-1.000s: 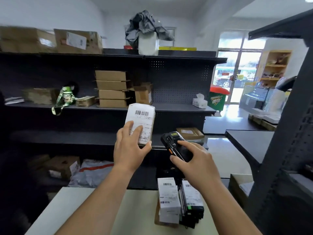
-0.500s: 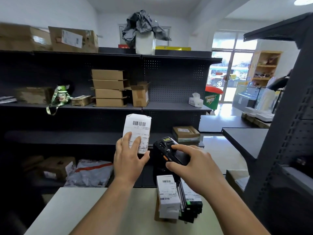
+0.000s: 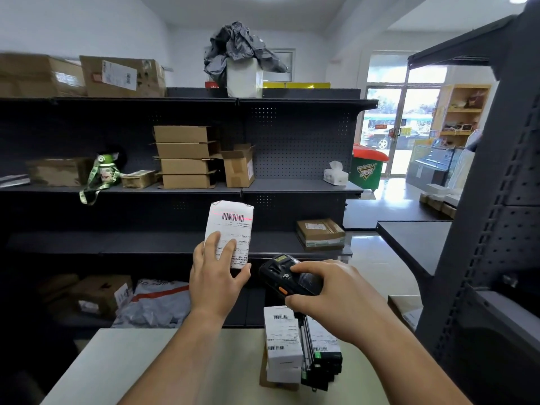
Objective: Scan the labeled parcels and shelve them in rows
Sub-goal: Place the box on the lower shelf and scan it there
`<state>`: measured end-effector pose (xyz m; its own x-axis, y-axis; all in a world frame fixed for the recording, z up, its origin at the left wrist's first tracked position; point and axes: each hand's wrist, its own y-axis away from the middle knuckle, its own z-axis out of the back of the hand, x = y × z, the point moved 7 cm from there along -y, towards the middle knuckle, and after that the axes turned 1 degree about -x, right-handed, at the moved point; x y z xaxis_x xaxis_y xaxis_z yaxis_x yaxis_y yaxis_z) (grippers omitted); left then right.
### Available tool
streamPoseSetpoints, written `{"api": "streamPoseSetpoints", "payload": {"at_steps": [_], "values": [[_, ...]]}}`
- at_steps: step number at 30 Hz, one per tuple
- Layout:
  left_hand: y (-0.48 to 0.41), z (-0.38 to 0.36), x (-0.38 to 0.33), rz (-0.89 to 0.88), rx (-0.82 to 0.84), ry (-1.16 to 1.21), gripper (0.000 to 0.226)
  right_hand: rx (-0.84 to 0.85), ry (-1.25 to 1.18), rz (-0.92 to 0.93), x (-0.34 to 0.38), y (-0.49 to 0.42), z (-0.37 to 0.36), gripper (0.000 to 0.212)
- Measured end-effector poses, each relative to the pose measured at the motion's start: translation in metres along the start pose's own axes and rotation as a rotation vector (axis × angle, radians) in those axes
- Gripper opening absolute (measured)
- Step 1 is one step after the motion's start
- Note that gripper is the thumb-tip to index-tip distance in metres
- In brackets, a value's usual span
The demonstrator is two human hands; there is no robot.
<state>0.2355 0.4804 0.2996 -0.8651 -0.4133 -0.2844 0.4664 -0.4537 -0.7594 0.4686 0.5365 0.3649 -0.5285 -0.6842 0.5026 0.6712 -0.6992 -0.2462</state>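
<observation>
My left hand (image 3: 214, 277) holds a white labeled parcel (image 3: 230, 226) upright in front of the dark shelves, thumb on its lower right corner. A red scan line lies across the barcode near its top. My right hand (image 3: 336, 296) grips a black handheld scanner (image 3: 285, 277) just right of the parcel, its head aimed up and left at the label. Below, on the beige table (image 3: 152, 366), stands a white labeled box (image 3: 282, 340) next to a stack of dark boxes (image 3: 323, 358).
A dark shelf unit (image 3: 292, 188) fills the view ahead. It carries stacked cardboard boxes (image 3: 184, 156), a taped parcel (image 3: 320, 233), a tissue box (image 3: 336, 173) and grey mailer bags (image 3: 157, 302) low down. Another dark rack (image 3: 496, 229) stands close on the right.
Both hands dropped lower in view. The scanner tilted toward the parcel, and a red scan line now shows across the barcode.
</observation>
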Motion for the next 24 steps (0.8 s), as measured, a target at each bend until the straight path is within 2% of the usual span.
{"api": "streamPoseSetpoints", "payload": {"at_steps": [9, 14, 20, 24], "values": [[0.017, 0.011, -0.006, 0.025, 0.019, -0.051, 0.059, -0.007, -0.042, 0.062, -0.021, -0.002, -0.007, 0.055], [0.05, 0.043, -0.002, 0.106, 0.108, 0.033, 0.06, -0.11, -0.137, 0.07, -0.032, 0.016, -0.026, 0.054], [0.089, 0.108, -0.012, 0.104, 0.148, 0.253, 0.059, -0.276, -0.169, 0.0, -0.037, 0.093, -0.042, 0.055], [0.126, 0.142, -0.038, 0.009, 0.169, 0.371, 0.056, -0.415, -0.189, -0.085, -0.031, 0.178, -0.035, 0.054]]}}
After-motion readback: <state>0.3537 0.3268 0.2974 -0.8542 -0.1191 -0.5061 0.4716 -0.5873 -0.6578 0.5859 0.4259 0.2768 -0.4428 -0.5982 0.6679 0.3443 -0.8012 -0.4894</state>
